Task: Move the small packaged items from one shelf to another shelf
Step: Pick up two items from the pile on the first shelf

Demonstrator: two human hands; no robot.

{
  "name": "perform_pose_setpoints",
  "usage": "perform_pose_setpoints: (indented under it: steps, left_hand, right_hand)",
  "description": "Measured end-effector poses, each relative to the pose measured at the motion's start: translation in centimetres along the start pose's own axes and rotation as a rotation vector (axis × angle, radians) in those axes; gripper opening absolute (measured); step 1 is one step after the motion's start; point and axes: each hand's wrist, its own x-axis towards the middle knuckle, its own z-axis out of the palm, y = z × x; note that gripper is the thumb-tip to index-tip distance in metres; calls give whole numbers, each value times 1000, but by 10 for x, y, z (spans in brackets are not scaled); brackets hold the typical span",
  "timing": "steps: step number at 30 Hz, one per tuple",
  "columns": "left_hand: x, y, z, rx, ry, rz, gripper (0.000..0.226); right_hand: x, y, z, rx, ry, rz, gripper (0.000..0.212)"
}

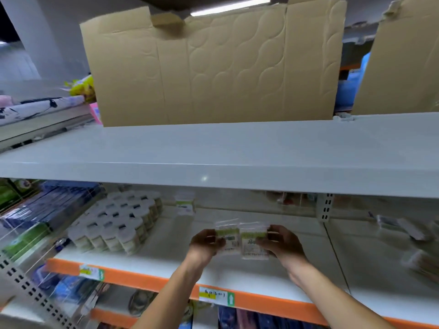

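Packets (242, 241) (clear, green-labelled) in both hands' grip

Cool, even light from a ceiling tube (230, 5); overall softness, wide-angle bending at edges.

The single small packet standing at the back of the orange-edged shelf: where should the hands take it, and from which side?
Probably from the front, pinching the two side edges of the lone packet near its top. It stands upright facing the aisle, apart from the white-capped jars to its left, with bare shelf before it. The view is blurred, so finer shape is unclear. Both the left hand and right hand currently hold packets.
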Motion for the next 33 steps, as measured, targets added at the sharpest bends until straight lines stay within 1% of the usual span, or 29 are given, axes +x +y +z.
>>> perform_pose_setpoints:
  steps: [4,7,13,17,21,22,23,26,28,30,33]
  left_hand:
    - [12,-11,-23,-24,24,-14,20]
    - [22,-14,-39,-23,62,-4,19]
    - [42,-25,-77,-47,180,-7,24]
    - [53,-30,-94,-78,259,0,22]
    - [69,-33,-109,5,278,68,8]
    - [75,-34,-113,24,279,85,9]
    - [81,-36,-117,37,276,102,10]
    - [106,-40,-126,73,241,129,5]
    - [122,-43,-130,67,211,138,7]
    - [137,-48,-133,52,192,145,13]
    - [157,-56,-140,22,177,173,28]
  right_hand:
    - [12,-1,27,-37,-43,1,28]
    - [25,-1,42,-30,-66,12,31]
    - [48,-9,78,-39,-154,-9,28]
    - [58,-13,98,-69,-214,-7,30]
    - [69,-13,118,-62,-227,14,32]
    - [72,-13,124,-65,-230,17,33]
    - [76,-12,130,-67,-225,17,33]
    - [86,-9,148,-50,-161,25,33]
    - [92,-5,161,-52,-125,23,33]
    - [97,1,172,-79,-89,0,34]
    - [103,11,189,-51,-11,-31,36]
